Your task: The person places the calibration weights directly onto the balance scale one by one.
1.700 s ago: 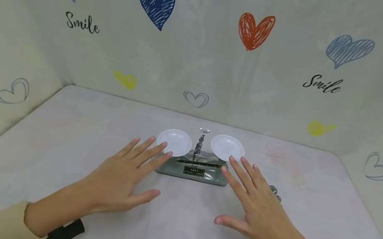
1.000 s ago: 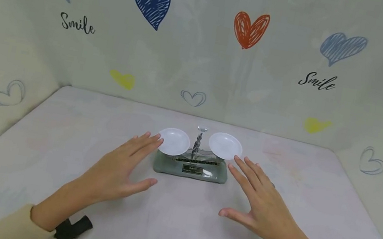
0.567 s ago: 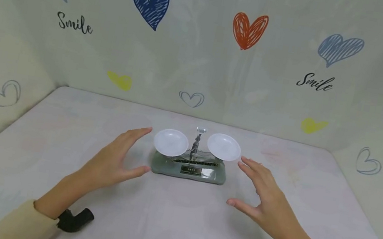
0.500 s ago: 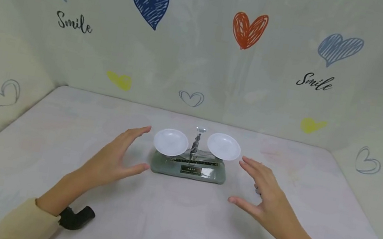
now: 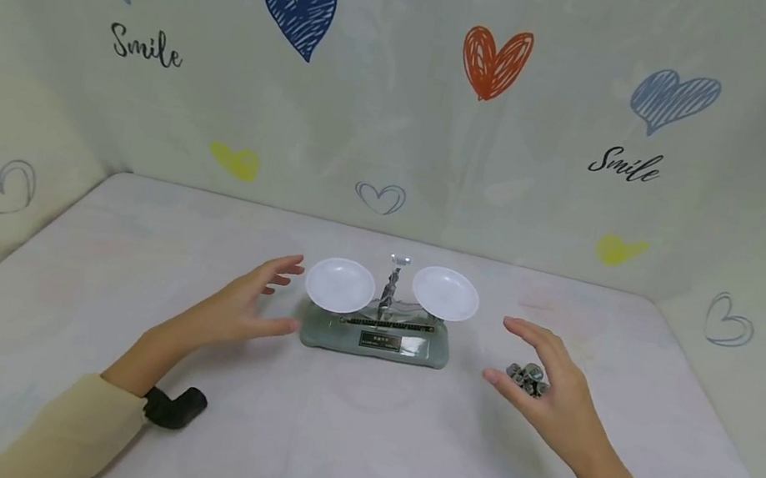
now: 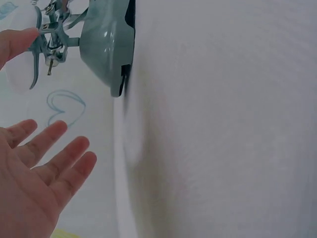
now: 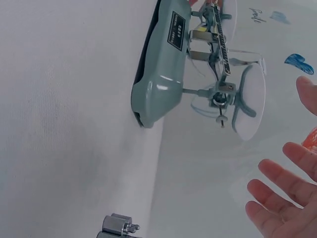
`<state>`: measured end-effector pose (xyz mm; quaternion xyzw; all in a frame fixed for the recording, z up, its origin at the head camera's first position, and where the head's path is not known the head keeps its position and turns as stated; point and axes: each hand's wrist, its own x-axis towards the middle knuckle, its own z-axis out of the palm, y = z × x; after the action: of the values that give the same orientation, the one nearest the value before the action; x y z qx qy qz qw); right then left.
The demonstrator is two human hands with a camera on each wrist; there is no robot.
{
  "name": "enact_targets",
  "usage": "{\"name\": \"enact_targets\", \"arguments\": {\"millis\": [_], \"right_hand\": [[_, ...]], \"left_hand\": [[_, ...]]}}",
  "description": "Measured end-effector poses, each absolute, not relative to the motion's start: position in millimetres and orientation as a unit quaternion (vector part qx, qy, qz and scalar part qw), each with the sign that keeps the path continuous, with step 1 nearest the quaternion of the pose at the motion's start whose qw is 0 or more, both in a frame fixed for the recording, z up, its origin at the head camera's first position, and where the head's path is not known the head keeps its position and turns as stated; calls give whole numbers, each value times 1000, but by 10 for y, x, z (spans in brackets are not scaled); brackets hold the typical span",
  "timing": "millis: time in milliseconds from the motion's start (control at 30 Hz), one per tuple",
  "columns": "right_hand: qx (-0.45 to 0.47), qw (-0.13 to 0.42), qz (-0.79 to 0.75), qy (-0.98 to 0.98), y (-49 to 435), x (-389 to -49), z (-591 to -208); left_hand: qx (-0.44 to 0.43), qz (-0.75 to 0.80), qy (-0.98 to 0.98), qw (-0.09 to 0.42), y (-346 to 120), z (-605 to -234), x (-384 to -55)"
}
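Note:
A pan balance (image 5: 336, 339) with a grey-green base stands on the table, its left pan (image 5: 341, 284) a little lower in view than its right pan (image 5: 446, 293). My left hand (image 5: 238, 309) hovers just left of it, fingers loosely spread and thumb apart, holding nothing. In the left wrist view the thumb overlaps the balance's beam fittings. To the right of the balance, my right hand (image 5: 564, 405) is raised with fingers and thumb parted. Behind its gap sits a cluster of metal weights (image 5: 529, 377); some show knobbed tops in the right wrist view (image 7: 117, 224).
The table (image 5: 347, 453) has a pale cloth cover. A white curtain (image 5: 387, 121) printed with hearts and "Smile" rises behind and at both sides. Black curved pieces (image 5: 176, 407) sit at both wrists, beside beige sleeves (image 5: 69, 432).
My hands have drawn apart from in front of the balance to its two sides, the right one going farther right. The metal weights, mostly hidden before, now show. The balance stays put.

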<state>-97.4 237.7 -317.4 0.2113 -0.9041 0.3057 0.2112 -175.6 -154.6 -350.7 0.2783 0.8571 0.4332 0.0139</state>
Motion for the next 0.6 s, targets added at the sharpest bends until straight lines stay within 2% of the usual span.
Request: {"name": "enact_targets", "arguments": {"millis": [300, 600], "right_hand": [[145, 166, 344, -913, 2522, -1025, -3185], [126, 145, 397, -897, 2724, -1108, -3275]], "left_hand": [[272, 444, 853, 46, -1457, -3537, -1874], [249, 463, 845, 101, -1396, -3565, -1933]]}}
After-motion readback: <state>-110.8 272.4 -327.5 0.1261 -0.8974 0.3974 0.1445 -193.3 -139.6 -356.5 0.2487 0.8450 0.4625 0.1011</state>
